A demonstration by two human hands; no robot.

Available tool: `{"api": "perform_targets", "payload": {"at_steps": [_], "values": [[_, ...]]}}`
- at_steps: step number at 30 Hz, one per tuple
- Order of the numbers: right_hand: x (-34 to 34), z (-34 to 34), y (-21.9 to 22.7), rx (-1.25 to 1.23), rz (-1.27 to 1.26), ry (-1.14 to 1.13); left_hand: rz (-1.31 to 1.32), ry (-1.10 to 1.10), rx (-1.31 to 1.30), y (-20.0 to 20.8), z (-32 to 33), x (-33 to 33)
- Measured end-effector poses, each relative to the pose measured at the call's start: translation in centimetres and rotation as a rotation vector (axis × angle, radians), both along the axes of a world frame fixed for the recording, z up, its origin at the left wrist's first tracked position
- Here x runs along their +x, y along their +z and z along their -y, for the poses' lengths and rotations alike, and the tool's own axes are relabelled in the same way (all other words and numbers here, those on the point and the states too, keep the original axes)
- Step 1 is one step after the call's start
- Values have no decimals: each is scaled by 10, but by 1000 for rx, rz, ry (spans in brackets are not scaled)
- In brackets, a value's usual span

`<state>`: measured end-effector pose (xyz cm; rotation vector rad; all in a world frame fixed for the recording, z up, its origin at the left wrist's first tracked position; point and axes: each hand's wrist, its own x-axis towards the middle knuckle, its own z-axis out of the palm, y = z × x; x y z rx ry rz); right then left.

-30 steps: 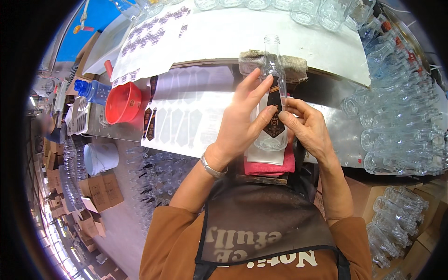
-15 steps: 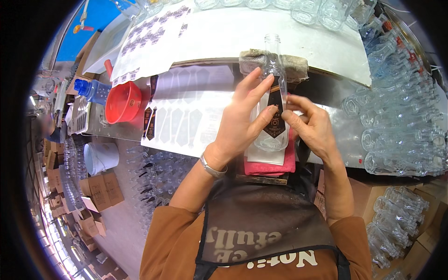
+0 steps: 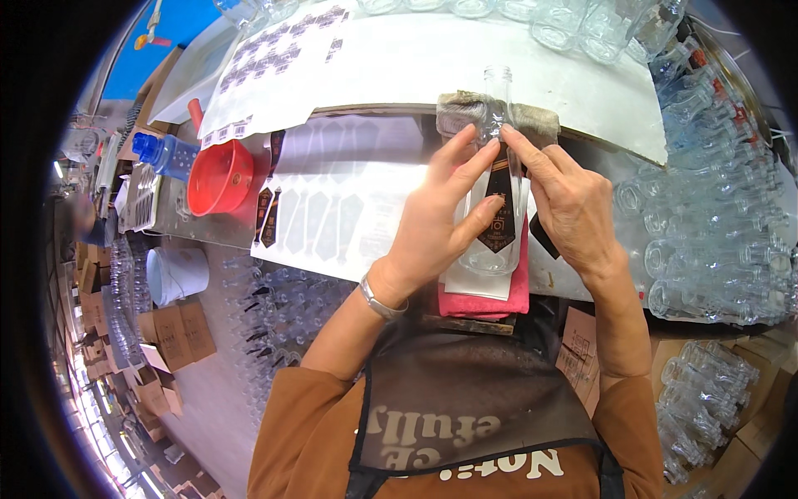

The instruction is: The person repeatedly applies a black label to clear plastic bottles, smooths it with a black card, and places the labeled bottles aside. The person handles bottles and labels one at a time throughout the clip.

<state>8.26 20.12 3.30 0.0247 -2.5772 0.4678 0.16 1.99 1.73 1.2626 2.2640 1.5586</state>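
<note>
Both hands are held over one clear glass bottle point(image 3: 486, 264), which is laid on its back at the center of the work area, its neck pointed away from the body. The left hand point(image 3: 432, 220) is spread, with its fingers unfolded; its thumb is placed at the left edge of a black label point(image 3: 497, 208) with copper-colored print on the bottle's front, and its fingertips are set near the label's top. The right hand point(image 3: 578, 208) is also unclenched: its index finger is extended to the label's upper end, and its other fingers are bent along the bottle's right side. The bottle is overlaid by the hands rather than encircled.

The bottle's base is backed by a white sheet point(image 3: 474, 287), under which a pinkish-red towel point(image 3: 490, 308) is folded. The shoulder and neck are laid across a rolled gray cloth point(image 3: 536, 123). A silver wristband point(image 3: 382, 303) is worn on the left wrist. The body is covered by a brown apron point(image 3: 465, 391).

To the left, a label sheet point(image 3: 316, 224) is spread, with a few black labels left at its edge. Beyond it are placed a red plastic bowl point(image 3: 220, 179) and a blue-capped bottle point(image 3: 166, 156). To the right, many clear glass bottles point(image 3: 706, 274) are laid in stacked rows. Lower right, more bottles point(image 3: 706, 399) are packed in cardboard; far left, a white bucket point(image 3: 179, 274) is seen near a cardboard box point(image 3: 187, 333).
</note>
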Motion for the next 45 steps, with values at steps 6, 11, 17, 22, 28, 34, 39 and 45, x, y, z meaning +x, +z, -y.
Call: {"api": "perform_targets", "payload": {"at_steps": [6, 11, 17, 22, 28, 34, 39, 45], "values": [[-4, 0, -1, -50, -38, 37, -83, -7, -7, -3, 1, -2], [-6, -4, 5, 42, -1, 60, -81, 1, -11, -3, 1, -2], [-6, -7, 9, -341, -32, 93, -86, -4, -8, -4, 0, -2], [15, -50, -35, -1575, -113, -230, -79, -3, -3, -5, 0, -1], [7, -20, -11, -1479, -32, -54, -18, -2, 36, -10, 1, -2], [-39, -25, 37, -579, 12, 72, 53, 2, 73, -12, -1, 0], [-42, -18, 46, -425, 36, 182, 97, -9, 78, -12, 0, 1], [-45, -19, 46, -333, -66, 75, 54, 0, 37, -11, -1, 0]]}}
